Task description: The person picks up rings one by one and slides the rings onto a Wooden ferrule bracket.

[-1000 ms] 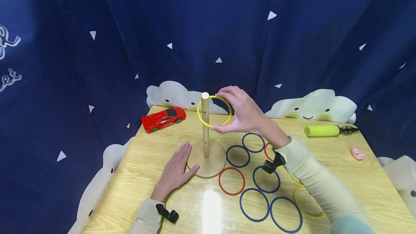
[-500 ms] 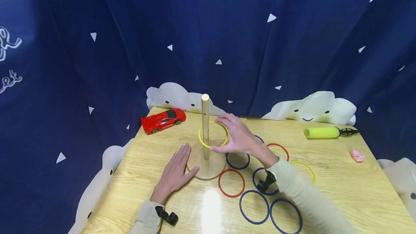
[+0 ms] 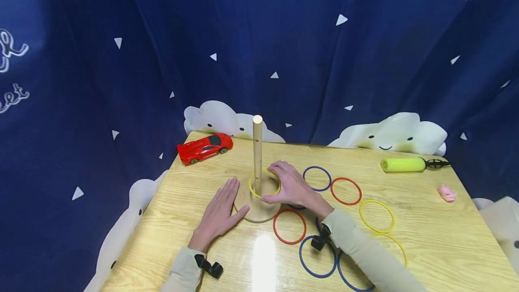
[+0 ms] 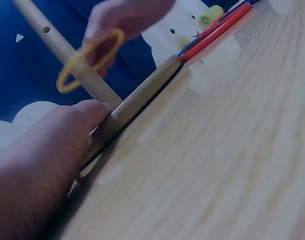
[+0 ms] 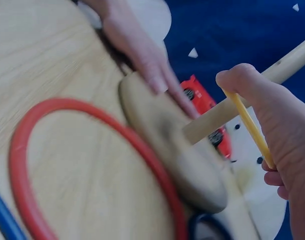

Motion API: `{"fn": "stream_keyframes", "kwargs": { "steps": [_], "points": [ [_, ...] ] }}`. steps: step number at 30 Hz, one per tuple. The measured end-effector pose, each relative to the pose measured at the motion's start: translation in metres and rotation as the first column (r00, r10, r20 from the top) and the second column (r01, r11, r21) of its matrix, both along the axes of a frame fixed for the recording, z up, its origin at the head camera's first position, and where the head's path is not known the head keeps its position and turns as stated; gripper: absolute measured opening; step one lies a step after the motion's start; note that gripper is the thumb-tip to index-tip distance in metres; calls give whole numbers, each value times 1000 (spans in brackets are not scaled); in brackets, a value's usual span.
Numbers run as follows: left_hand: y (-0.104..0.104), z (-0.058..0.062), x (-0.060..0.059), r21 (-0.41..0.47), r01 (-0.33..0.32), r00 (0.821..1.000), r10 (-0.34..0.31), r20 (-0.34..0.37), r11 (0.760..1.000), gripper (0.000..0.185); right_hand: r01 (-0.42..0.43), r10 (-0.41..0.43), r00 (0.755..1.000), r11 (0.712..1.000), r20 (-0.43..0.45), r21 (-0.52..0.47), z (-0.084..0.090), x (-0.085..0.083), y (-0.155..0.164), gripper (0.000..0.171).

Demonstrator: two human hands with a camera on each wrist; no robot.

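A wooden post [image 3: 257,152] stands upright on a round wooden base [image 3: 261,213]. My right hand [image 3: 291,187] pinches a yellow ring [image 3: 249,186] between thumb and fingers. That ring encircles the post's lower part and hangs above the base; in the left wrist view the yellow ring [image 4: 62,79] is apart from the base. With fingers straight, my left hand [image 3: 219,213] rests against the base's left edge, its thumb on the front rim. Near the base lie a red ring [image 3: 289,243] and a blue ring [image 3: 317,275], flat on the table.
More rings lie to the right: a blue ring [image 3: 317,167], a red ring [image 3: 346,178] and a yellow ring [image 3: 377,201]. A red toy car [image 3: 205,148] sits at the back left. A green pump [image 3: 403,164] and a pink toy pig [image 3: 447,193] lie at the right.
My right hand has moved down along the post with the yellow ring, from near its top to just above the base. The left hand stays in place.
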State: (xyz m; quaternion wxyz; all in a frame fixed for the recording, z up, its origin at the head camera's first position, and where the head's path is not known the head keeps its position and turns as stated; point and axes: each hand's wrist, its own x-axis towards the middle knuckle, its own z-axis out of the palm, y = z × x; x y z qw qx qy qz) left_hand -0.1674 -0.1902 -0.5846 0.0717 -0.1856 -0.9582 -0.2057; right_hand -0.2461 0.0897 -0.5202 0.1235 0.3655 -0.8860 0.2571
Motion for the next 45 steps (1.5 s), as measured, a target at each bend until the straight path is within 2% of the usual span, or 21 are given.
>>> {"fn": "stream_keyframes", "kwargs": {
  "steps": [7,14,20,26,32,37,45],
  "points": [
    [-1,-1,-1,-21,-7,1000,7,9,1000,92,28,-30,999,998,37,60,-24,-5,-2,97],
    [0,0,-1,-14,-3,1000,4,26,1000,92,45,-49,998,993,38,112,-35,-9,-4,97],
    [2,-1,-3,-12,0,1000,0,30,1000,93,52,-57,998,989,34,138,-36,-9,-1,98],
    [3,-3,-4,-10,-2,999,2,42,1000,93,57,-59,997,997,49,47,-29,-4,11,96],
    [1,-3,-2,-5,-15,999,15,43,1000,92,78,-77,995,997,63,-14,-25,8,34,89],
    [0,-3,-3,5,-10,999,9,36,1000,92,128,-127,990,992,65,-13,-25,24,57,91],
    [1,-2,-3,8,-9,999,8,38,1000,93,199,-199,980,980,10,-22,-23,55,103,93]
  ]
}}
